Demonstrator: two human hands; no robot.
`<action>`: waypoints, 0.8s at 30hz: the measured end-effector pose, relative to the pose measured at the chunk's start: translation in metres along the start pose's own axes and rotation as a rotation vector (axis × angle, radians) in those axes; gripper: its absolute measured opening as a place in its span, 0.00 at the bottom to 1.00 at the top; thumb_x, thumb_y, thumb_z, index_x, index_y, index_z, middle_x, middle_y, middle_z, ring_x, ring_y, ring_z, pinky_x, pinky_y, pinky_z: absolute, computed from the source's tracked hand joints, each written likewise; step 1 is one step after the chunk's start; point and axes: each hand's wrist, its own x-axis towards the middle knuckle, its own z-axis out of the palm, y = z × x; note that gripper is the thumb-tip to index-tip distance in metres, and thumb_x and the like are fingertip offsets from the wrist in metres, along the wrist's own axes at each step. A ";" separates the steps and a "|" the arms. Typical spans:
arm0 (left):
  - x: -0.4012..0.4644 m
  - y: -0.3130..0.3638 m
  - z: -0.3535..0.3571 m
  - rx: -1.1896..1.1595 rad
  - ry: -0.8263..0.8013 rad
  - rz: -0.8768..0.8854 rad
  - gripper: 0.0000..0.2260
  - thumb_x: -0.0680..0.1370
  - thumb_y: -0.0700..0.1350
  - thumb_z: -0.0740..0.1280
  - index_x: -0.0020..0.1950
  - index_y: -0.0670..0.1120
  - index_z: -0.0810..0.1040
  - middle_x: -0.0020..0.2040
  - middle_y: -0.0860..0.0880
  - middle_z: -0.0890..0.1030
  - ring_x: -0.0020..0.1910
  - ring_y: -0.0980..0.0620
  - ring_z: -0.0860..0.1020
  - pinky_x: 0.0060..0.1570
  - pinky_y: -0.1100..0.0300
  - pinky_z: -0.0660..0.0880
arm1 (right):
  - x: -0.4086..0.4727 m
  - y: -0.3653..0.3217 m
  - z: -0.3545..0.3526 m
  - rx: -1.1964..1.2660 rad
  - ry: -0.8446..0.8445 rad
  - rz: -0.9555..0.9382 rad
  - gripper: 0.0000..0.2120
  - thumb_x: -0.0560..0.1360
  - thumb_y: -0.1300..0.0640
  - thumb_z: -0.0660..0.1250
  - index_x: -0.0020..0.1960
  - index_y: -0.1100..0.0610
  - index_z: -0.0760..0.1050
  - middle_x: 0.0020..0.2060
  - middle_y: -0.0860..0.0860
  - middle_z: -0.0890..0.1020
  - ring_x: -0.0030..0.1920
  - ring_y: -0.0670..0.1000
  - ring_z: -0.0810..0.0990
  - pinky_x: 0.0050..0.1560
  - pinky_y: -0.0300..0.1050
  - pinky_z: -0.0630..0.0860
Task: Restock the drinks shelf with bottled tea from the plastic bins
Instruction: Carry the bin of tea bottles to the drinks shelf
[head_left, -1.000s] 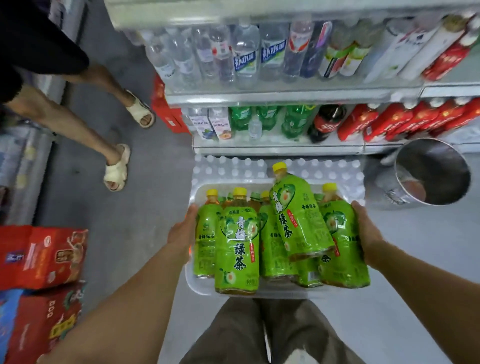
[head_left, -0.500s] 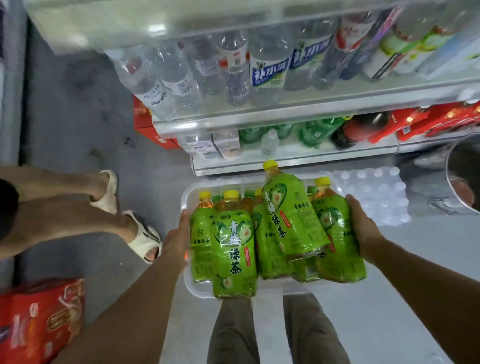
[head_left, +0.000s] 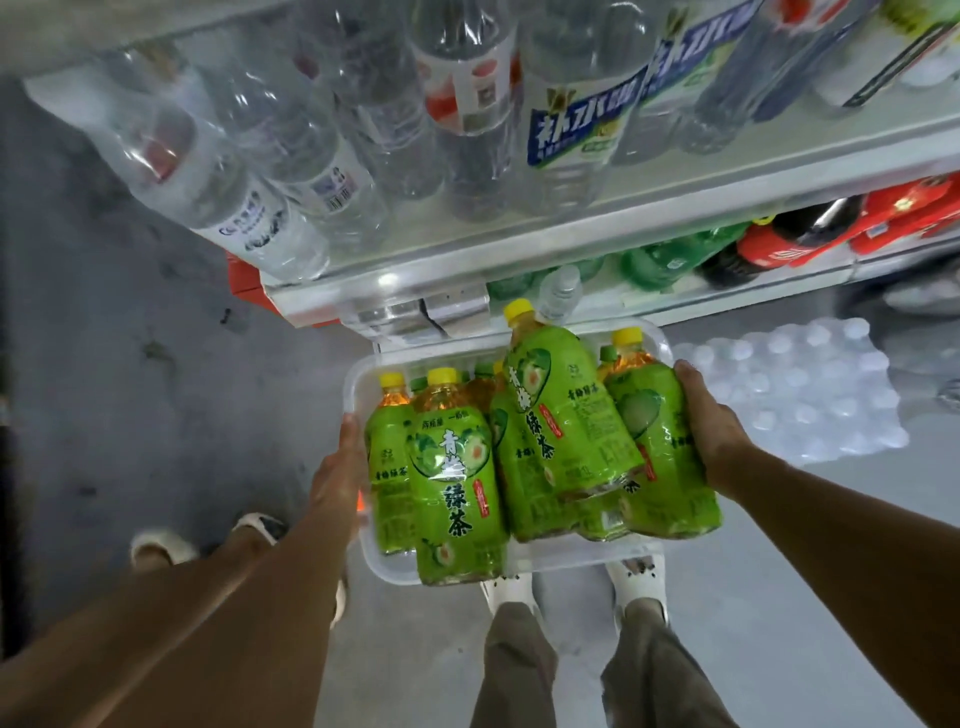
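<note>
tea bottles (head_left: 540, 447): green-labelled, yellow caps, amber liquid showing at the necks; sitting packed together in the clear bin, 1 bottle (head_left: 563, 405) lying tilted on top of the others, cap pointing toward the shelf.
plastic bin (head_left: 395, 569): clear, rounded corners; being carried in the air above the floor, in front of the lower shelf edge, over the person's feet.
left hand (head_left: 340, 467): pressing flat against the bin's left side; fingers running along the wall, fingertips hidden, so cannot tell if they are curling under.
right hand (head_left: 709, 426): cupping the rightmost bottle and the bin's right side; fingers wrapping out of sight behind the bottle.
shelf (head_left: 545, 244): 2 metal tiers showing; upper tier holding clear water bottles (head_left: 291, 171), lower tier holding green soda bottles (head_left: 660, 260) and red-labelled bottles (head_left: 779, 244).
water pack (head_left: 800, 395): shrink-wrapped, lying on the floor right of the bin.
feet (head_left: 636, 577): pale sandals, below the bin.
floor (head_left: 130, 389): grey concrete, stained.
</note>
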 end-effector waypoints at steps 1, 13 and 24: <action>0.004 0.003 0.001 -0.005 0.001 -0.001 0.43 0.71 0.79 0.53 0.70 0.48 0.75 0.68 0.39 0.76 0.63 0.35 0.75 0.57 0.41 0.74 | 0.004 -0.001 0.001 -0.002 0.007 0.000 0.42 0.60 0.20 0.58 0.52 0.55 0.79 0.43 0.60 0.85 0.43 0.60 0.85 0.51 0.58 0.80; 0.019 0.011 0.012 0.019 0.024 0.042 0.40 0.75 0.75 0.55 0.69 0.44 0.74 0.57 0.42 0.77 0.53 0.41 0.75 0.54 0.46 0.72 | 0.014 -0.012 0.004 -0.011 0.007 0.044 0.42 0.69 0.23 0.56 0.61 0.59 0.77 0.49 0.61 0.83 0.48 0.61 0.83 0.55 0.58 0.79; -0.003 0.030 0.014 0.402 0.128 0.171 0.31 0.83 0.63 0.56 0.76 0.40 0.67 0.71 0.34 0.71 0.67 0.33 0.72 0.68 0.43 0.69 | 0.009 -0.020 0.009 -0.156 0.099 -0.032 0.40 0.78 0.30 0.48 0.68 0.63 0.72 0.61 0.65 0.77 0.59 0.64 0.77 0.64 0.59 0.72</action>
